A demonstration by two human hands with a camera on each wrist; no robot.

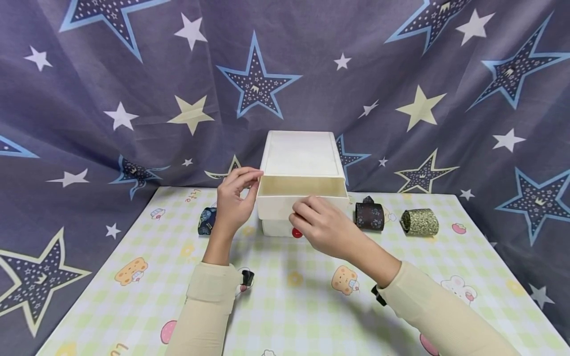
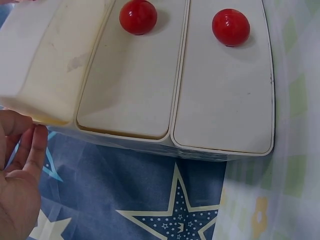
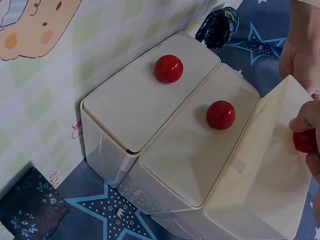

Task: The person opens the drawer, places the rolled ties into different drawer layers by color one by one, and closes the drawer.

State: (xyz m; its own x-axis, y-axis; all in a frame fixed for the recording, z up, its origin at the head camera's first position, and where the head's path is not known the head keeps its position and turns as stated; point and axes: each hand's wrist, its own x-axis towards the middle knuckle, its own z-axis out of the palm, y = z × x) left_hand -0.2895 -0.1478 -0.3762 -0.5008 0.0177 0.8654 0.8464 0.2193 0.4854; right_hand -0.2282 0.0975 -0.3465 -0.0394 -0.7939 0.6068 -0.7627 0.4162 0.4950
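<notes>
A white box (image 1: 300,153) with three drawers stands at the back of the table. Its top drawer (image 1: 303,190) is pulled out and looks empty. My right hand (image 1: 303,212) pinches the red knob (image 3: 304,141) on the front of that top drawer. The two lower drawers (image 3: 190,145) are closed, each with a red knob (image 3: 168,68) of its own. My left hand (image 1: 247,183) is at the box's left side, fingers relaxed by the open drawer's corner; in the left wrist view its palm (image 2: 20,175) holds nothing.
Three rolled ties lie on the checked tablecloth (image 1: 285,296): a dark blue one (image 1: 207,220) left of the box, a dark brown one (image 1: 369,216) and a green one (image 1: 419,222) to its right. A star-print curtain (image 1: 133,99) hangs behind and around the table.
</notes>
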